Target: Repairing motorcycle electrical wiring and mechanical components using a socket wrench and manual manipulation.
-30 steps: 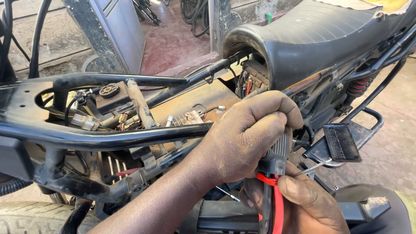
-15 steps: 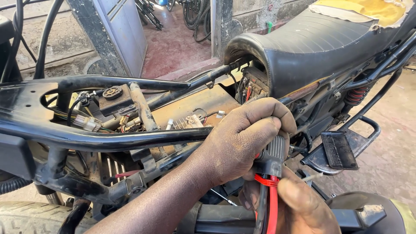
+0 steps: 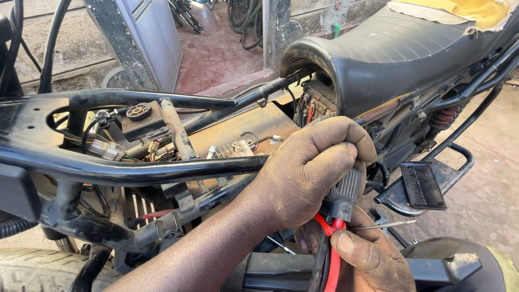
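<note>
The left hand reaches in from the lower left and its grip is clenched around a grey ribbed connector block, fingers curled over the top and thumb pressed to its side; the block sits just below the black frame tube and beside the front edge of the black seat; red wires leave the block's lower end and run straight down, alongside a dark cable; the right hand comes up from the bottom edge, its thumb and fingers pinched on the red wires just under the block, so that grip is closed on the wires; a thin metal pin juts out to the right from between the two hands, though which hand bears it cannot be told; behind the left hand, under the frame tube, lie a rusty brown plate with small white connectors and loose leads; to the right a black footrest hangs over the concrete floor; a red coil spring shows beneath the seat.
</note>
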